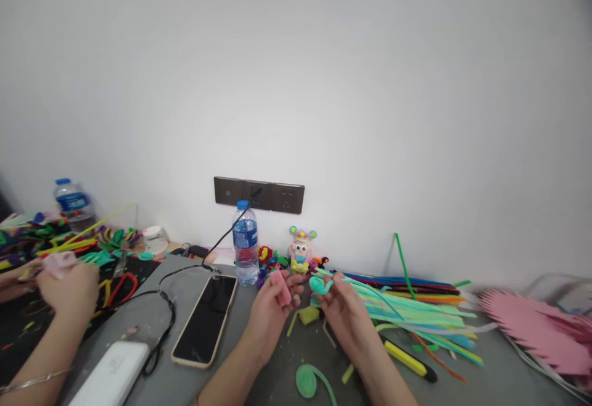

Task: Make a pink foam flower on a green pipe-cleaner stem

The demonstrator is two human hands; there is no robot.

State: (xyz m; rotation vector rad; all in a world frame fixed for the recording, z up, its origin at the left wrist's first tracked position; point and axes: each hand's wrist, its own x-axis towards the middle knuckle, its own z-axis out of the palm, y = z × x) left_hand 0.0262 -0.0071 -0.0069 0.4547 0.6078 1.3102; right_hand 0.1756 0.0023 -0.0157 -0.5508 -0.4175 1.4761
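My left hand (274, 307) is closed around a pink fuzzy piece (280, 287) that looks folded into a short bundle. To its right, my right hand (345, 307) pinches a mint-green pipe cleaner coiled into a flat spiral (319, 284), its free end trailing to the right. The two hands are close together but apart. Below them on the grey table (277, 369) lies a green spiral coil (306, 381) with a curved tail. A small yellow-green piece (308, 314) rests between the hands.
A phone (206, 319), white power bank (111, 375), cables and a water bottle (245, 242) stand left. Behind is a small figure (300, 248). Pipe cleaners (416, 310), a yellow cutter (407, 360) and pink sheets (536, 332) lie right. Another person's hands (69, 285) work far left.
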